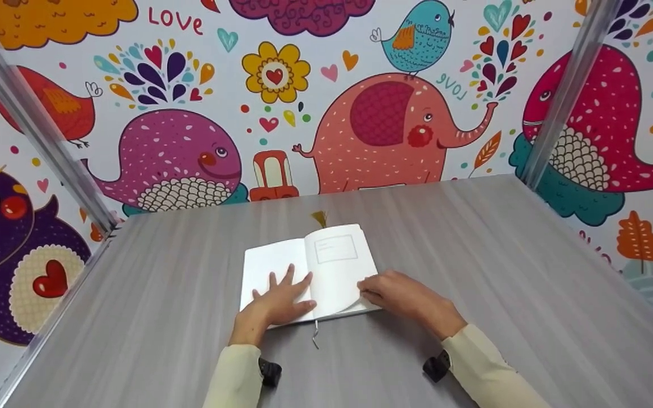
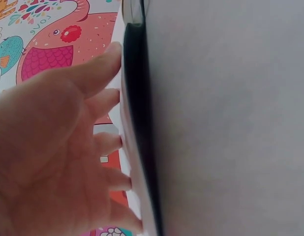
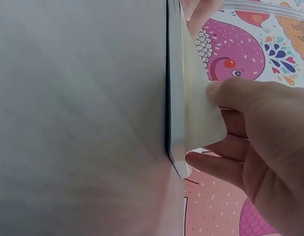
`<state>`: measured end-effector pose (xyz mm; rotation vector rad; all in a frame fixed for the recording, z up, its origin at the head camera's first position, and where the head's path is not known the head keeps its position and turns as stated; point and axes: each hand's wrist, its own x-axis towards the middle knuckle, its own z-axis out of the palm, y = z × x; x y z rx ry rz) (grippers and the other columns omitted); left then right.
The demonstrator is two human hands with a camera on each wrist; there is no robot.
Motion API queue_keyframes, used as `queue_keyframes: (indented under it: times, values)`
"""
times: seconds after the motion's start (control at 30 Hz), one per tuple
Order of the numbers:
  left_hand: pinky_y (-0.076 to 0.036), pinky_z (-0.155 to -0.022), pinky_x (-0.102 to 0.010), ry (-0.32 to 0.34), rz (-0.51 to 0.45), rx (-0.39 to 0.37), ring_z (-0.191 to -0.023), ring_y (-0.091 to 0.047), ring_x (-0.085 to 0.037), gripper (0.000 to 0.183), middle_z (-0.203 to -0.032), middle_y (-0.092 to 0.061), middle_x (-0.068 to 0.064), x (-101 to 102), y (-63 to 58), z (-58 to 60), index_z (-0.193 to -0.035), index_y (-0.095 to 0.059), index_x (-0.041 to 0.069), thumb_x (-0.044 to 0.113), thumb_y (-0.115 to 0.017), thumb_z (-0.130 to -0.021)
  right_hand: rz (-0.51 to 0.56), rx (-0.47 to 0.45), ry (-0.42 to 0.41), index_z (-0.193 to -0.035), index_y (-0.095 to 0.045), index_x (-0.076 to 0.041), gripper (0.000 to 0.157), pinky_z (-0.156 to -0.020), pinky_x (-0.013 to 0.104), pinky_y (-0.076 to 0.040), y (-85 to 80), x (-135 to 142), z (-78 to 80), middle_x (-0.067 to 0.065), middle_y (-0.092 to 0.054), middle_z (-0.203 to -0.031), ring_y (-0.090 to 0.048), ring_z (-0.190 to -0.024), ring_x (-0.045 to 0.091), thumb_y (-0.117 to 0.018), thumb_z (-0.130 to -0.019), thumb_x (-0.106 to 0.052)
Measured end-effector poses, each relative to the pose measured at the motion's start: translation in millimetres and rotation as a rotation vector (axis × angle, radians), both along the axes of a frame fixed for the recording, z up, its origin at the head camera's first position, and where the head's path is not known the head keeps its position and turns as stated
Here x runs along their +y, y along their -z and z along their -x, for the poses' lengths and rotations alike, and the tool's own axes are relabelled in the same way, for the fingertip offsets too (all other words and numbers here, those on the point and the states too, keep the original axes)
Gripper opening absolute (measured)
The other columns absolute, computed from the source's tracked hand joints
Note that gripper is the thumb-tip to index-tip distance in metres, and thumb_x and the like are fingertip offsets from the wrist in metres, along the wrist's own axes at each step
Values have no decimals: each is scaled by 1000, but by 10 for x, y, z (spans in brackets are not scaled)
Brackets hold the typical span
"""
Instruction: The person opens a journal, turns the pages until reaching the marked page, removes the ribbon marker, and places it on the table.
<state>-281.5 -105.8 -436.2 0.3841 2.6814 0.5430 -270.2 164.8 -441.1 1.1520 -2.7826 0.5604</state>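
Observation:
An open notebook (image 1: 335, 277) lies on the table, its right-hand page printed with a rectangular box near the top. Spread flat, my left hand (image 1: 284, 300) presses on the left page, fingertips along the paper in the left wrist view. At the lower right edge, my right hand (image 1: 400, 292) pinches the corner of a page (image 3: 203, 118) between thumb and fingers. That page curves up off the stack of pages (image 3: 177, 98) beneath it. A ribbon bookmark (image 1: 316, 334) hangs out below the spine, and a gold tassel (image 1: 319, 217) shows above the top edge.
The notebook rests on a grey wood-grain table (image 1: 162, 300). Behind it rises a wall (image 1: 281, 124) printed with cartoon animals, with metal posts (image 1: 570, 96) at both sides. Small black devices (image 1: 437, 366) are worn at both wrists, over pale sleeves (image 1: 485, 368).

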Motion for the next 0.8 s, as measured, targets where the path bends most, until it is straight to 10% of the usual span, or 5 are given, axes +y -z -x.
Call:
queue_keyframes:
  times: [0.5, 0.8]
  values:
    - [-5, -110, -83, 17, 1, 12, -153, -1, -53, 64, -170, -7, -16, -4, 1, -10, -158, -31, 26, 45, -54, -101, -16, -34, 23, -73, -59, -11, 22, -56, 16, -31, -2, -8, 1, -9, -44, -64, -36, -61, 1, -65, -90, 1]
    - [-5, -110, -83, 13, 6, 11, -153, -1, -54, 64, -170, -8, -16, -8, -10, -10, -158, -32, 26, 45, -54, -101, -42, 132, -35, -81, -66, -7, 20, -56, 19, -42, 30, -6, -28, 3, -66, -75, -51, -63, 8, -66, -76, 12]
